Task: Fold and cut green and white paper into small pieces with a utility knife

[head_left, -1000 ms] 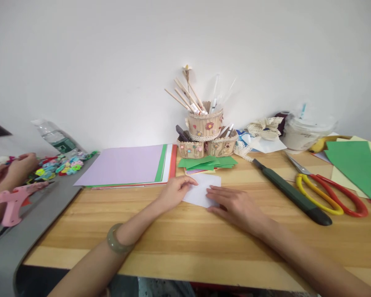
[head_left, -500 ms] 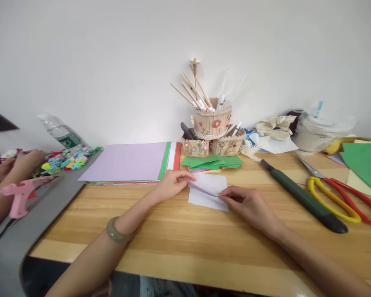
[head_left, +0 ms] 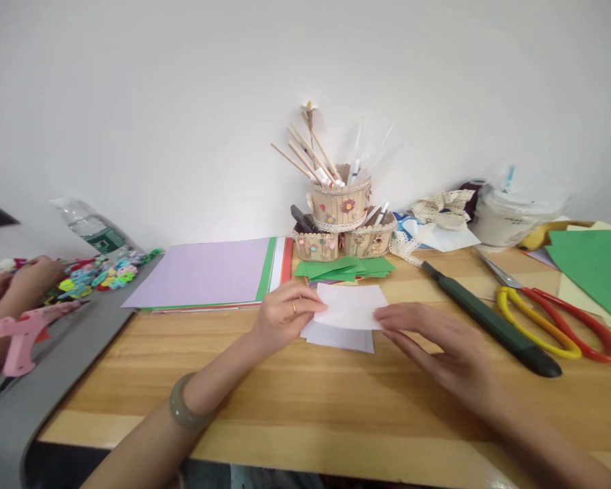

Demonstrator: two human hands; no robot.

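Observation:
Between my two hands a small pale sheet of paper [head_left: 350,305] is held by its left and right edges, raised over the table. My left hand [head_left: 286,314], with a ring on one finger, pinches the left edge. At the right edge, my right hand [head_left: 432,339] grips the sheet between thumb and fingers. Beneath it lies a second pale sheet [head_left: 340,339], partly covered. Just behind are loose green paper pieces [head_left: 343,267], and a stack of coloured paper [head_left: 204,273] with a lilac sheet on top lies to the left.
Wooden pots [head_left: 341,204] with sticks and pens stand at the back. A green-handled cutter [head_left: 493,322] and scissors [head_left: 554,319] lie right, near a plastic cup [head_left: 509,214]. At left are a pink glue gun [head_left: 23,336] and another person's hands [head_left: 35,278].
The upper paper has been lifted and spread flat above the lower sheet, instead of tilted edge-on. The view has shifted slightly.

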